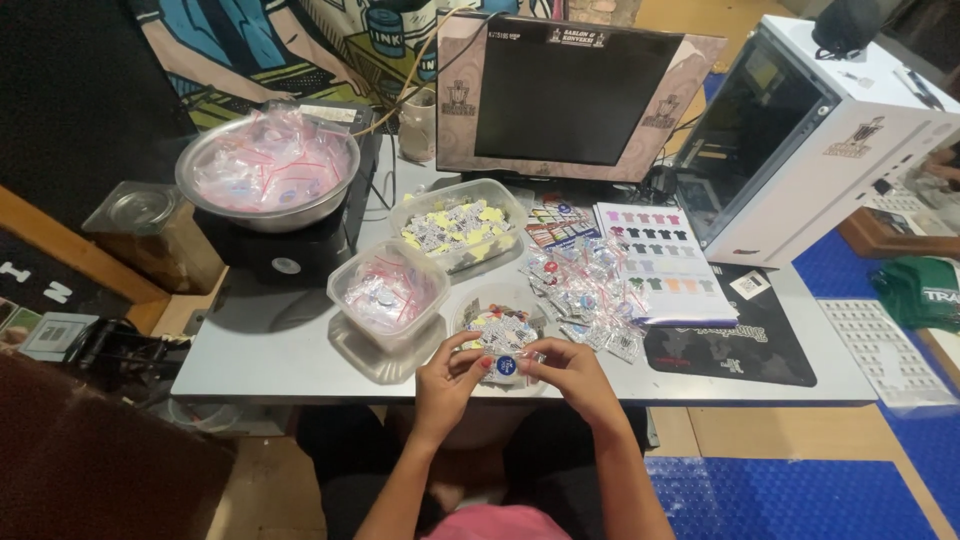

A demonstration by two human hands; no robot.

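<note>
A small blue round badge (506, 365) is pinched between the fingers of the left hand (447, 380) and right hand (570, 377), held just above the table (300, 370) edge. A shallow tray (497, 325) of badges is kept just beyond the fingers, a pile of small bags (585, 290) to their right, both within easy reach.

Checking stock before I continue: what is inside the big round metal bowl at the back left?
The metal bowl holds a heap of small clear plastic bags with red strips. Whatever lies beneath the heap is hidden.
</note>
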